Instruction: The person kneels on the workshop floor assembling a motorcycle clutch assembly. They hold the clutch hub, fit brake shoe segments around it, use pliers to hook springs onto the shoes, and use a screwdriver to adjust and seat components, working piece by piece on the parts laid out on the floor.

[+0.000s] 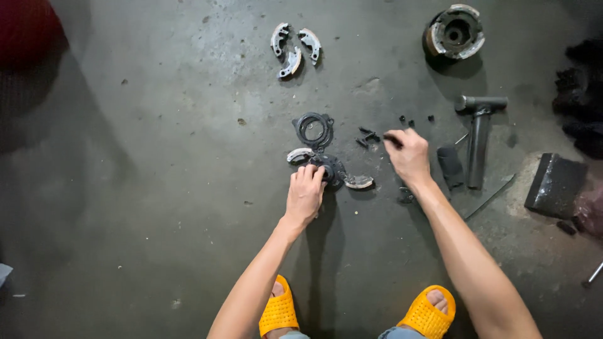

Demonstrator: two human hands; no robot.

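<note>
Looks like clutch work on a bare grey concrete floor (157, 188), seen from straight above. The left hand (306, 194) rests on a dark round metal clutch plate (331, 169) in the middle of the floor, fingers curled down onto its near-left edge, holding it steady rather than lifting it. Two curved silver-grey clutch shoes (359, 182) sit on that plate, one poking out left and one right. Just beyond it, touching or nearly so, lies a black ring-shaped plate with ears (314, 129).

The right hand (408, 156) is just right of the plate, fingers pinched on a small black pin-like part (393, 139) at the edge of a scatter of small black bits (367, 137). I can't tell what kind of part it is, too small.

My read: this is the small-hardware stage, one hand bracing the assembly while the other handles a little piece. The next move would want a careful, precise pinch and the plate held dead still, since the bits are tiny and easy to lose on this dark floor.

Other stuff around: three more loose silver clutch shoes (294, 47) far off, a round clutch hub with silver shoes (455, 31) far right, a black T-shaped metal tool (478, 135) to the right, and a dark rectangular block (556, 183) past that. Yellow perforated slippers (279, 311) at the near edge.
</note>
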